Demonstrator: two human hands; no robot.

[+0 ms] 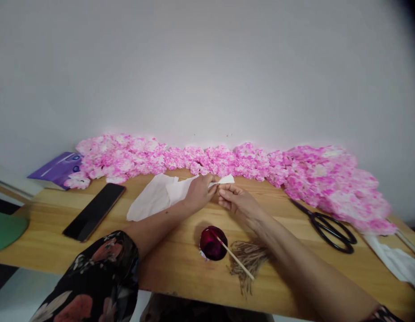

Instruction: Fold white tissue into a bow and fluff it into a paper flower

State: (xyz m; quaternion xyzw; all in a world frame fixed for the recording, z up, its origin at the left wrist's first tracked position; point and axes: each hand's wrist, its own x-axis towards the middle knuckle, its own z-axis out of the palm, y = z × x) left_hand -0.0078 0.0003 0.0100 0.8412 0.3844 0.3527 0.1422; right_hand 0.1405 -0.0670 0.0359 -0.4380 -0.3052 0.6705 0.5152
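Nearer than the hands stands a dark red cup (212, 251). The left hand (201, 194) and right hand (240, 202) pinch a white strip (226, 179) between them, its long axis sideways, free end pointing right. Pink flowers (219, 159) lie beyond.

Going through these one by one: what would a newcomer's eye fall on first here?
Most likely the long bank of pink and white flowers along the wooden table's back edge, by the wall. Next, perhaps, the left hand and right hand, meeting at a small white piece mid-table. Nearer the viewer, a dark red cup with a thin stick stands out.
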